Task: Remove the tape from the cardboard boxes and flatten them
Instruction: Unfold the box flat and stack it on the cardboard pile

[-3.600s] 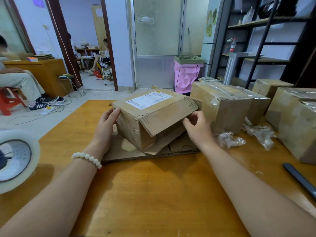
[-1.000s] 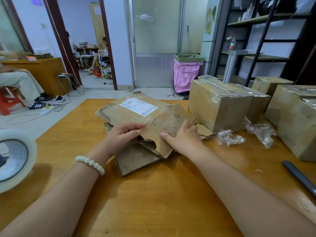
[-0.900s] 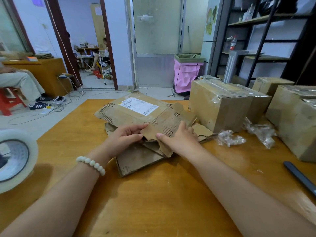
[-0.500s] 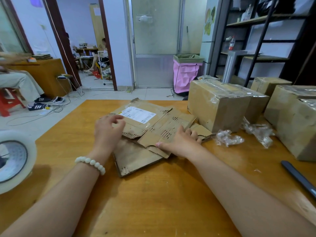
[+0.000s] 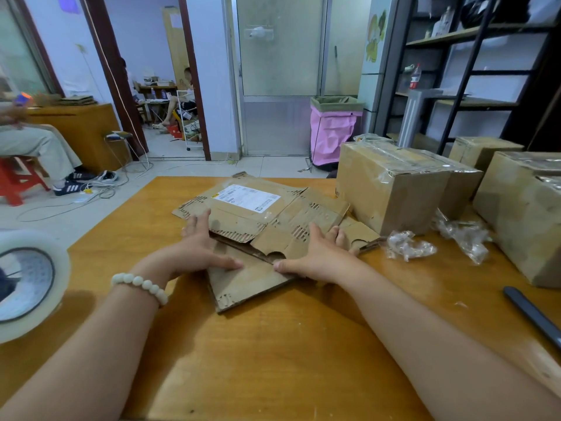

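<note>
A flattened cardboard box (image 5: 243,220) with a white shipping label lies in the middle of the wooden table (image 5: 273,344), on top of another flattened sheet (image 5: 246,284). My left hand (image 5: 197,250) lies flat at the left edge of the stack, fingers straight along the upper piece, thumb on the lower sheet. My right hand (image 5: 318,256) presses flat on the right flap with its fingers spread. Three taped boxes stand upright on the right: a large one (image 5: 391,183), another at the edge (image 5: 522,208) and a smaller one behind (image 5: 482,150).
Two crumpled wads of clear tape (image 5: 406,246) (image 5: 464,235) lie beside the taped boxes. A tape roll (image 5: 27,284) sits at the table's left edge. A dark tool (image 5: 534,314) lies at the right. Beyond are a pink bin (image 5: 334,132) and a seated person (image 5: 36,147).
The labelled box, standing half-collapsed earlier, now lies flat on the stack. Both hands have slid to its near corners and press down with straight fingers.
</note>
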A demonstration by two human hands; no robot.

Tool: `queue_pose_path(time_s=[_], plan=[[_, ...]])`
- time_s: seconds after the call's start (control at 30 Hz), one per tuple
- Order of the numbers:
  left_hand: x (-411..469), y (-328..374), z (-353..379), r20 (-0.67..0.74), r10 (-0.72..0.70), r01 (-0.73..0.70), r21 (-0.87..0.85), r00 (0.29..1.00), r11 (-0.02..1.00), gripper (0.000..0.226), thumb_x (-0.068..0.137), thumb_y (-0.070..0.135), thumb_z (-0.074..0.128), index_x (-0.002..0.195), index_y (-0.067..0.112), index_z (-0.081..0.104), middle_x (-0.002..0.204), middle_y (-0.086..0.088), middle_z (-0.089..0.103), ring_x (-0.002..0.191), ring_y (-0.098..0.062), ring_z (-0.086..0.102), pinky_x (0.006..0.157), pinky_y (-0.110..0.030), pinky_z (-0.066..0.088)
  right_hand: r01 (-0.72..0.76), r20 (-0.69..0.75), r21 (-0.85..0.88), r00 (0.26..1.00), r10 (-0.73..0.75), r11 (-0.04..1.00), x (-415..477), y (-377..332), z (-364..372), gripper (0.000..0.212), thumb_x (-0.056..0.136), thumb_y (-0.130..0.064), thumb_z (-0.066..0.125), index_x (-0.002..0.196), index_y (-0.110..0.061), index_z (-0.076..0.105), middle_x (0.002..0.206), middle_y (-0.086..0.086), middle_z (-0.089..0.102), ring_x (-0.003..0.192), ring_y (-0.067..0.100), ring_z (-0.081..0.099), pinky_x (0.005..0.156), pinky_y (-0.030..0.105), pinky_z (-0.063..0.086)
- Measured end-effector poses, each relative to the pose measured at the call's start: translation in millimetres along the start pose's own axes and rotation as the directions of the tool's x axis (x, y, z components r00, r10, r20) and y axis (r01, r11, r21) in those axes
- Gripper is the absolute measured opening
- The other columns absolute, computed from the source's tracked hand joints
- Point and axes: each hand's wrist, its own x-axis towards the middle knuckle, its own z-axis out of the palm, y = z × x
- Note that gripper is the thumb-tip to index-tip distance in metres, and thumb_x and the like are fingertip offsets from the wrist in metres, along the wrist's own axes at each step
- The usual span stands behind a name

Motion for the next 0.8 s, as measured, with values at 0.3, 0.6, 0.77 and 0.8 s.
queue_pose_path(time_s=[0.3,0.6,0.77,0.8], plan=[[-5.2,5.1,-9.8,-0.084,-0.231,0.24,0.117,0.969,0.964,0.131,0.073,0.053,0.076,0.15,0.021,-0.025,0.159,-0.015,-0.023,0.148,-0.039,-0.009,0.12,-0.051,0.005,0.039,-0.041,0.095,0.999,-0.035,0.995,10.5,20.6,-11.6,0.074,0.087,-0.042,0.055,0.149,-0.039,0.015,0.159,0.007,0.011,0.145,0.029,0.011,0.114,0.06,0.01],[-1.7,-10.7,-25.6,-0.237,-0.075,0.078,0.006,0.969,0.997,0.078,0.092,0.007,0.06,0.154,0.026,0.017,0.155,-0.015,0.027,0.13,-0.034,0.04,0.101,-0.042,0.04,0.105,-0.243,0.323,0.97,-0.025,0.941,29.0,33.8,-11.3,0.065,0.083,-0.002,0.032,0.134,-0.041,0.049,0.15,-0.001,0.036,0.067,0.01,0.037,0.062,0.03,0.021],[-12.3,-2.1,-29.1,-0.285,-0.029,-0.025,-0.184,0.958,0.983,0.054,0.091,-0.016,0.031,0.112,0.023,0.062,0.098,0.001,0.058,0.076,-0.008,0.049,0.052,-0.023,0.042,0.099,-0.306,0.346,0.952,0.012,0.933,24.5,35.4,-14.2,0.068,0.082,0.008,0.031,0.129,-0.035,0.057,0.148,0.001,0.041,0.109,0.025,0.05,0.096,0.043,0.041],[-11.4,-2.7,-31.3,-0.316,-0.066,-0.025,-0.274,0.946,0.961,0.052,0.091,-0.017,0.029,0.1,0.019,0.065,0.091,0.001,0.059,0.076,-0.008,0.049,0.053,-0.022,0.041,0.107,-0.327,0.362,0.945,0.018,0.926,22.0,34.7,-15.9,0.068,0.083,0.01,0.032,0.127,-0.034,0.059,0.147,0.002,0.042,0.107,0.025,0.051,0.092,0.041,0.045]])
